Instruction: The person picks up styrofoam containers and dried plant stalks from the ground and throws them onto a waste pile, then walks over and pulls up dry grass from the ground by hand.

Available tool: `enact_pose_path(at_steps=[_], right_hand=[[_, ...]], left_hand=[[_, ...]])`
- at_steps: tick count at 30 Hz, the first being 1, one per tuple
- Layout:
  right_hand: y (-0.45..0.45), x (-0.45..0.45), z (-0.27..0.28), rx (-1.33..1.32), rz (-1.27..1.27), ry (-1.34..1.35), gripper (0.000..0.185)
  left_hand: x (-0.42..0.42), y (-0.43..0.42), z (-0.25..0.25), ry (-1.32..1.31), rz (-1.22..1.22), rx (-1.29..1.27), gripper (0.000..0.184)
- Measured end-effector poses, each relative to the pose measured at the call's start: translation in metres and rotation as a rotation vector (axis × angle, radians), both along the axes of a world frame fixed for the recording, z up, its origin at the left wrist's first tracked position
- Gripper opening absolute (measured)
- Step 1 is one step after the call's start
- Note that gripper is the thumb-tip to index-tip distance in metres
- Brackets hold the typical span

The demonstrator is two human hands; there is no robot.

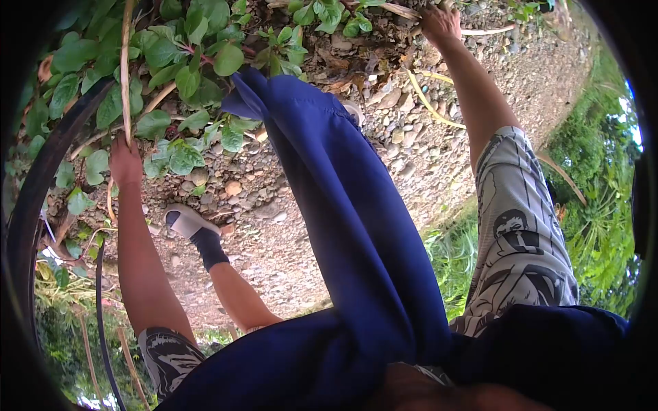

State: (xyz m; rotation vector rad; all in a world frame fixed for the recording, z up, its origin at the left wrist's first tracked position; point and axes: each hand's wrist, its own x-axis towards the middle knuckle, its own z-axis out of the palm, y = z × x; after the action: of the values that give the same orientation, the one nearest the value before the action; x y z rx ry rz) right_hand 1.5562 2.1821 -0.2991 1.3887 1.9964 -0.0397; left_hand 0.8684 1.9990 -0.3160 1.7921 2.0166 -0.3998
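On the left, my left hand (125, 164) is closed around the lower end of a thin, pale wooden stick (125, 65) that stands up among the leaves. Green leafy plants (185, 55) grow around that stick. My right hand (441, 26) reaches down to the ground at the top right, its fingers bent and partly hidden. Beside it lie a brown stick (401, 9) and a short pale stick (488, 31). What the right fingers hold, if anything, cannot be made out.
Pebbly soil (253, 240) spreads below the plants. A foot in a light sandal (194, 220) stands on it. Dark blue cloth (349, 205) hangs across the middle. A yellow strip (428, 103) curves on the ground. A dark curved bar (41, 178) runs at the left; greenery (589, 226) grows right.
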Motion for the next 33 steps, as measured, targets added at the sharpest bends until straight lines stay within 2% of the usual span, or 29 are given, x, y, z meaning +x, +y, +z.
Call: enact_pose_path(at_steps=[1,4,5,7,10,12,13,15,18,21,22,23,25,27,28,30,31,33], right_hand=[[-0.014,0.017,-0.006,0.134,-0.074,0.264,0.041],[-0.021,0.011,0.002,0.064,-0.272,0.193,0.042],[-0.019,0.049,-0.026,-0.016,0.173,0.068,0.046],[-0.018,0.054,-0.036,-0.130,0.039,-0.012,0.046],[-0.022,0.014,0.010,-0.046,-0.066,-0.005,0.027],[-0.029,-0.007,0.041,-0.072,-0.124,-0.077,0.028],[-0.025,-0.038,0.070,-0.213,-0.393,-0.189,0.028],[-0.042,-0.008,0.066,-0.207,-0.415,-0.237,0.028],[-0.072,0.007,0.084,-0.231,-0.373,-0.245,0.029],[-0.113,0.014,0.087,-0.236,-0.529,-0.280,0.027],[-0.117,-0.006,0.103,-0.322,-0.658,-0.310,0.024],[-0.135,0.007,0.092,-0.383,-0.687,-0.285,0.024],[-0.177,0.015,0.076,-0.431,-0.649,-0.265,0.041],[-0.198,-0.013,0.098,-0.472,-0.570,-0.224,0.068],[-0.210,-0.022,0.100,-0.464,-0.482,-0.238,0.083],[-0.221,-0.039,0.103,-0.515,-0.240,-0.239,0.101],[-0.226,-0.045,0.100,-0.529,-0.220,-0.284,0.110],[-0.250,-0.045,0.082,-0.359,-0.217,-0.211,0.105]], left_hand=[[0.000,-0.004,0.012,-0.024,0.017,0.007,0.029],[-0.010,-0.021,0.037,-0.044,0.076,-0.066,0.028],[-0.007,-0.026,0.053,-0.064,0.102,-0.068,0.028],[-0.010,-0.035,0.074,-0.093,0.146,-0.073,0.029],[-0.024,-0.059,0.095,-0.100,0.213,-0.092,0.030],[-0.029,-0.071,0.110,-0.101,0.246,-0.108,0.032],[-0.034,-0.080,0.114,-0.117,0.291,-0.102,0.033],[-0.048,-0.098,0.121,-0.150,0.385,-0.085,0.035],[-0.048,-0.111,0.139,-0.146,0.325,-0.036,0.036],[-0.044,-0.117,0.149,-0.167,0.367,-0.086,0.037],[-0.040,-0.116,0.153,-0.172,0.379,-0.109,0.037],[-0.038,-0.117,0.154,-0.191,0.356,-0.080,0.038],[-0.038,-0.119,0.156,-0.217,0.357,-0.068,0.039],[-0.042,-0.116,0.160,-0.224,0.409,-0.141,0.040],[-0.041,-0.115,0.164,-0.241,0.403,-0.113,0.040],[-0.036,-0.112,0.171,-0.277,0.397,-0.054,0.041],[-0.036,-0.111,0.176,-0.298,0.447,-0.074,0.040],[-0.030,-0.103,0.191,-0.245,0.453,-0.119,0.039]])
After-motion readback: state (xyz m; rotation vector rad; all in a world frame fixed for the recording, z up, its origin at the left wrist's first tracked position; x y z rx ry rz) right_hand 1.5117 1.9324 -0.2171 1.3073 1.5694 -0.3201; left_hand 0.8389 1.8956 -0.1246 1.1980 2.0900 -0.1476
